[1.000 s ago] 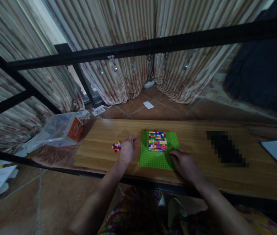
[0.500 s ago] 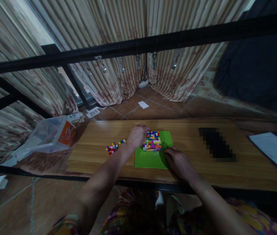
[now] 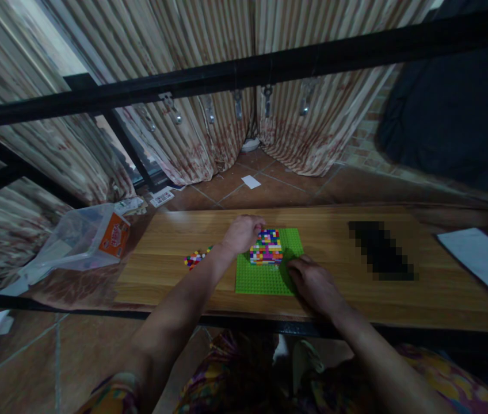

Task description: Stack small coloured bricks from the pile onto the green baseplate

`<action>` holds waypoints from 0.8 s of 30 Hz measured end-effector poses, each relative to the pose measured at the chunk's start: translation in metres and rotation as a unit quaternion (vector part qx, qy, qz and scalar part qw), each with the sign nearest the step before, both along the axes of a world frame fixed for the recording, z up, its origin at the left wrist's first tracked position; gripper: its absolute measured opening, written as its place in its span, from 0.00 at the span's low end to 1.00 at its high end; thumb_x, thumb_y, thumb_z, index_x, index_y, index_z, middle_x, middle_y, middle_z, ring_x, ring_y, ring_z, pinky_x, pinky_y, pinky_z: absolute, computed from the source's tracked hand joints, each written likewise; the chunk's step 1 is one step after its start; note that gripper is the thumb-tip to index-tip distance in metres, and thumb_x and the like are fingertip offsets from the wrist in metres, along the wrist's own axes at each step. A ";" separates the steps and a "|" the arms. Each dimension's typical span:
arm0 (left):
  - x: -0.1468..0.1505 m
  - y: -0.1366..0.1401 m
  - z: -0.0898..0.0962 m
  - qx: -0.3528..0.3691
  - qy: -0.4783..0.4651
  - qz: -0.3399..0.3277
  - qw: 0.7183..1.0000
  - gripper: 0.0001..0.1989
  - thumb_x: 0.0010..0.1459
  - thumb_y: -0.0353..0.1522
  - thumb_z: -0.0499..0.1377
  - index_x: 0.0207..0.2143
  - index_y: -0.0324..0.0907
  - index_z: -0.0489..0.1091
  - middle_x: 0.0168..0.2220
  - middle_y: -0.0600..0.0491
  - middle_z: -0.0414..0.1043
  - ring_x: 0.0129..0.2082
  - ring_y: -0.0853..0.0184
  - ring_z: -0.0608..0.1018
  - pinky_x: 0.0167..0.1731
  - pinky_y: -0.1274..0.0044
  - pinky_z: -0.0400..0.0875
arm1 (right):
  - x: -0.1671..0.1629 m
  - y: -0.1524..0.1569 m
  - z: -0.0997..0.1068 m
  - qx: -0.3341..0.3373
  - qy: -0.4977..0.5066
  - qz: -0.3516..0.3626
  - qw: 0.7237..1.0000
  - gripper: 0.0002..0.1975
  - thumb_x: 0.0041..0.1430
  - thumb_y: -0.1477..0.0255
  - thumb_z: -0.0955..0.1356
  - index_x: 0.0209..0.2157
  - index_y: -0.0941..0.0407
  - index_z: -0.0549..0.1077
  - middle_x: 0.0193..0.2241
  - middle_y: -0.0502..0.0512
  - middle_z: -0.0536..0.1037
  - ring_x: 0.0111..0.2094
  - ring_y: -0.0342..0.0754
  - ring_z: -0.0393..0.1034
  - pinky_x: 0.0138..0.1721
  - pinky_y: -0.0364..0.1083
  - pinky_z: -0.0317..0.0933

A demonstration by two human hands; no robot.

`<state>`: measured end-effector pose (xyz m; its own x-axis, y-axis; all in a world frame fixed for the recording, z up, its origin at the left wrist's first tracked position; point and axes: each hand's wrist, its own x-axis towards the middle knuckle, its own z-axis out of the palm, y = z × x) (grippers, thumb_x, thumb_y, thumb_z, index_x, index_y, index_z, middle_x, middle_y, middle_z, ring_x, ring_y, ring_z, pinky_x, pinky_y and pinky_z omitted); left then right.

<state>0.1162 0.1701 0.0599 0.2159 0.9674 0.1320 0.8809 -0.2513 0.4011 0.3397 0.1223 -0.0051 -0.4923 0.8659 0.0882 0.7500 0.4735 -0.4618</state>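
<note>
A block of many coloured toy bricks (image 3: 266, 248) stands on a green studded baseplate (image 3: 261, 282), in the middle of the wooden board. At the block's far left corner is my left hand (image 3: 244, 231), its fingers bent together. Whatever they pinch is too small or hidden to name. My right hand (image 3: 313, 282) lies over the baseplate's right edge with curled fingers, thumb side on the green surface. Left of the baseplate sits a small pile of loose bricks (image 3: 194, 260), partly covered by my left forearm.
A pixelated dark object (image 3: 382, 250) lies on the wooden board (image 3: 157, 276) to the right, with white paper (image 3: 479, 259) beyond it. A clear plastic tub (image 3: 82, 236) with an orange label is at left. A black metal bar (image 3: 209, 77) crosses ahead, before striped curtains (image 3: 209, 144).
The whole view has shifted slightly. My left hand stays at the block's far left corner, its fingers slightly moved, and my left forearm covers more of the loose bricks. My right hand keeps its place.
</note>
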 end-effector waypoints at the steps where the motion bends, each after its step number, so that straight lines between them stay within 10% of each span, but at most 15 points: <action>1: 0.000 0.000 0.000 -0.002 -0.004 0.002 1.000 0.14 0.58 0.26 0.53 0.42 0.43 0.75 0.42 0.52 0.78 0.44 0.67 0.77 0.51 0.76 0.67 | 0.000 0.000 0.000 0.000 -0.001 -0.001 1.000 0.11 0.61 0.74 0.60 0.37 0.56 0.73 0.37 0.57 0.75 0.36 0.47 0.70 0.40 0.44 0.61; 24: -0.005 -0.003 0.000 -0.006 -0.018 -0.021 1.000 0.13 0.57 0.27 0.53 0.40 0.43 0.76 0.41 0.52 0.79 0.42 0.66 0.78 0.48 0.75 0.69 | 0.001 0.000 -0.001 0.012 -0.009 0.007 1.000 0.12 0.62 0.74 0.59 0.37 0.56 0.73 0.36 0.56 0.75 0.37 0.47 0.70 0.40 0.44 0.61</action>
<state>0.1113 0.1672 0.0595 0.2521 0.9591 0.1285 0.8540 -0.2830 0.4365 0.3404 0.1221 -0.0060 -0.5063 0.8566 0.0991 0.7513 0.4946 -0.4370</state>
